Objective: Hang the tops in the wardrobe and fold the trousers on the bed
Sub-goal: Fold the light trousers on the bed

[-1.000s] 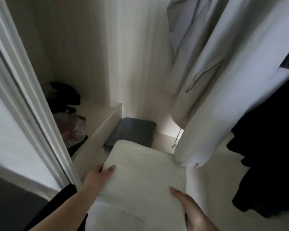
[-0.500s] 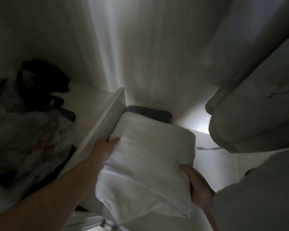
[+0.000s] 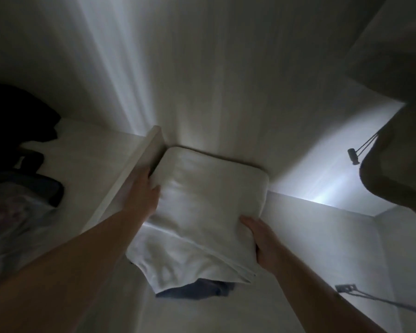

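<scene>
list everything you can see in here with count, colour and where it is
folded white garment: 1, white, on the wardrobe floor against the back wall, lying on top of the dark folded garment
dark folded garment: 1, dark blue-grey, under the white one, only its near edge showing
divider panel: 1, white, upright just left of the stack
dark clothes: a heap, black, left compartment; count unclear
pale patterned fabric: 1, pale with pinkish marks, near left, blurred
hanging garment: at least 1, grey, upper right, with a drawcord toggle
left hand: 1, at the left side of the white garment, beside the divider
right hand: 1, gripping the white garment's near right edge
</scene>
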The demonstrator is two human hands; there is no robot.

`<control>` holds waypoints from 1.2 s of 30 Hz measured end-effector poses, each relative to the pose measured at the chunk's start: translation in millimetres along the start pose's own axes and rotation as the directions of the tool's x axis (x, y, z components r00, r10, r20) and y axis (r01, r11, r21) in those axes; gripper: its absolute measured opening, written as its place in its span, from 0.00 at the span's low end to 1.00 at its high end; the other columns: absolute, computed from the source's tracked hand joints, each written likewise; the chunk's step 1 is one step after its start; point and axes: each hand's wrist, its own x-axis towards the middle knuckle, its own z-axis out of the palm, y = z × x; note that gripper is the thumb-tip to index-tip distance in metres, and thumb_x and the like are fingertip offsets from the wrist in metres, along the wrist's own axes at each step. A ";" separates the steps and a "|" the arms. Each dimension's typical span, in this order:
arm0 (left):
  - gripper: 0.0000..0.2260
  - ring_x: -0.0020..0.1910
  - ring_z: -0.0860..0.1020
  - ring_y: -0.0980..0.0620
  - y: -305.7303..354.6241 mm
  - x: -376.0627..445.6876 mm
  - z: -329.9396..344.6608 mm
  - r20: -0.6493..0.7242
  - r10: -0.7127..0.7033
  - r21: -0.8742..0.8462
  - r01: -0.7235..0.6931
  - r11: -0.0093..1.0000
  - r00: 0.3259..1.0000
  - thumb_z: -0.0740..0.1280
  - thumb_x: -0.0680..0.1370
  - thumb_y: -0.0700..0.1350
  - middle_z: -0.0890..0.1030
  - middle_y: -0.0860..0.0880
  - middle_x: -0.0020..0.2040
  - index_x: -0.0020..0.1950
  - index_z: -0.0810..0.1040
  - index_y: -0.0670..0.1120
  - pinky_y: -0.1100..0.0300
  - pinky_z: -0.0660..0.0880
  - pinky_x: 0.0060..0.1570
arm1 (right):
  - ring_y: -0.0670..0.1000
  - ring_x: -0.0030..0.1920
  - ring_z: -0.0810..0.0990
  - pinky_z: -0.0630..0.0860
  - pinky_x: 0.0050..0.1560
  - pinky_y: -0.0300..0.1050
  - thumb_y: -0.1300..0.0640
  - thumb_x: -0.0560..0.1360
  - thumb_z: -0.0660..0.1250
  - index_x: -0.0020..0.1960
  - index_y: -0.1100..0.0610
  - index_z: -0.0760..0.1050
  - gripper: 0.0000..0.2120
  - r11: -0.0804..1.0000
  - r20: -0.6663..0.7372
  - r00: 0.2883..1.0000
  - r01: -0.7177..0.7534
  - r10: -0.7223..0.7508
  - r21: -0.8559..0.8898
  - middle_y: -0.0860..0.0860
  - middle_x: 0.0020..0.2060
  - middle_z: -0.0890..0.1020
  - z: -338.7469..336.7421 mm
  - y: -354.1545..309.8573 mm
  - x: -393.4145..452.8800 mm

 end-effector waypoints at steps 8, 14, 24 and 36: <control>0.26 0.73 0.61 0.39 -14.1 13.4 42.1 0.044 0.391 0.374 -0.378 0.847 0.919 0.66 0.77 0.45 0.62 0.38 0.75 0.74 0.65 0.43 0.46 0.60 0.71 | 0.54 0.74 0.59 0.57 0.73 0.45 0.57 0.72 0.69 0.77 0.54 0.54 0.38 0.478 -0.114 0.738 0.303 -0.665 -0.824 0.54 0.75 0.58 6.2 -12.8 23.9; 0.39 0.76 0.55 0.43 -4.9 50.1 50.3 0.137 0.433 0.484 -0.441 0.756 0.891 0.51 0.72 0.69 0.56 0.42 0.78 0.77 0.58 0.47 0.49 0.52 0.75 | 0.48 0.77 0.43 0.43 0.75 0.48 0.39 0.76 0.58 0.78 0.51 0.47 0.37 0.035 0.107 0.745 0.172 -0.658 -0.984 0.50 0.78 0.47 21.7 -21.9 70.5; 0.37 0.77 0.43 0.52 -40.0 66.0 92.9 0.147 0.431 0.457 -0.448 0.769 0.890 0.39 0.73 0.70 0.42 0.51 0.78 0.78 0.45 0.53 0.53 0.48 0.75 | 0.42 0.72 0.32 0.39 0.75 0.45 0.33 0.75 0.46 0.77 0.50 0.43 0.36 0.033 0.143 0.684 0.237 -0.716 -0.971 0.49 0.77 0.44 -1.7 19.4 120.3; 0.40 0.64 0.74 0.34 -47.0 -50.4 71.8 0.125 0.360 0.454 -0.376 0.807 0.924 0.39 0.78 0.66 0.75 0.36 0.65 0.63 0.78 0.39 0.33 0.70 0.57 | 0.60 0.66 0.72 0.72 0.57 0.63 0.40 0.65 0.59 0.65 0.54 0.76 0.33 -0.046 0.185 0.717 0.209 -0.672 -0.977 0.62 0.67 0.72 34.7 54.6 14.8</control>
